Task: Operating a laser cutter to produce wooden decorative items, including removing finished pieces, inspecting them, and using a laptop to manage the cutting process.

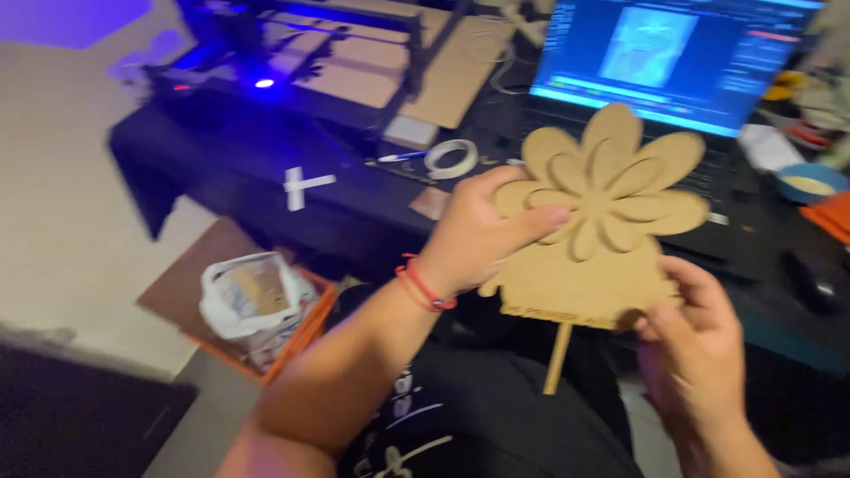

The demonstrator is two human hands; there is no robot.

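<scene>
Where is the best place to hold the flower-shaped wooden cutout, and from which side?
Probably the wooden cutout is best pinched by its flat solid lower panel, from the side edges, as the left hand and right hand do. The thin stick and petals look weaker.

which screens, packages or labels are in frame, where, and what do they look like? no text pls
Laptop screen: top right on the dark desk, behind the flower-shaped wooden cutout held in both hands; blue-lit, with a paler image panel in the middle.
White plastic bag: lower left on the floor, inside an orange crate; crumpled, with brownish contents.
White tape cross: stuck on the desk's dark front edge, left of centre.
</scene>
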